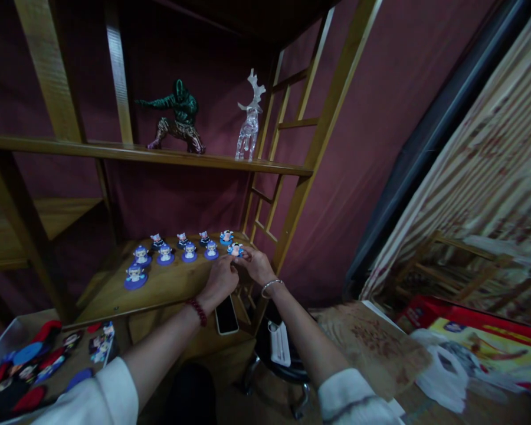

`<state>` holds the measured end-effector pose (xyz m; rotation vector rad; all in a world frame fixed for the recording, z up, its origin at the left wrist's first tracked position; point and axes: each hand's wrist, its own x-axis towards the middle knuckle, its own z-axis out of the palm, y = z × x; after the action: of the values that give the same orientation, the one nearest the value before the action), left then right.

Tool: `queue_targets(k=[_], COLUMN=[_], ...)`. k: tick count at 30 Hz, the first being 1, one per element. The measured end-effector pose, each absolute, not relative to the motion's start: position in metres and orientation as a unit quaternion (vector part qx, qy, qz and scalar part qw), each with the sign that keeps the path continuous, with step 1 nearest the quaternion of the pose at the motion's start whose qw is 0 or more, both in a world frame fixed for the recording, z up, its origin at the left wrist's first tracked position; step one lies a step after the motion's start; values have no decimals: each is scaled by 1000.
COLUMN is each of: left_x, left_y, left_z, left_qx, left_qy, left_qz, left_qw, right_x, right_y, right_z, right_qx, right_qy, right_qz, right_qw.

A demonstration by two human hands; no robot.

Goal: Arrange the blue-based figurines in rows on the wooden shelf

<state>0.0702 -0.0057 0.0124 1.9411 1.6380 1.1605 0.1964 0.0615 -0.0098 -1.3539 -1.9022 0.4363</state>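
My right hand [258, 267], below a silver bangle, pinches a small figurine [235, 249] with a light blue base at the right end of the wooden shelf [172, 286]. My left hand [222, 281], with a red bead bracelet at the wrist, is close beside it with fingers curled; whatever they hold is hidden. Behind the held figurine stands a similar blue figurine [226, 237]. To the left are rows of small figurines: white-and-purple ones on round purple bases [165, 255] and dark-clothed ones [182, 239] behind them.
An open box [9, 330] of rubbery toy pieces sits at lower left. Above, a green figure statue [179, 118] and a clear deer [248, 127] occupy the upper shelf [159, 154]. A phone [226, 315] lies below my hands. A stool [292, 369] and plastic bags [445, 375] are at right.
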Motion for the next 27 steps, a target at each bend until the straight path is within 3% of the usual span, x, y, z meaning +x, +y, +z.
queue_targets(k=[10, 17, 27], left_x=[75, 72, 70], left_y=[3, 7, 0], left_z=[-1, -7, 4], left_qx=[735, 763, 770], left_qy=[538, 529, 558], left_qz=[392, 363, 299], left_qw=[131, 84, 72], right_x=[191, 189, 190], right_y=[78, 79, 87], right_z=[-6, 2, -5], right_qx=[-483, -466, -465], right_qy=[-765, -812, -806], right_qz=[196, 106, 109], right_qw=[379, 336, 350])
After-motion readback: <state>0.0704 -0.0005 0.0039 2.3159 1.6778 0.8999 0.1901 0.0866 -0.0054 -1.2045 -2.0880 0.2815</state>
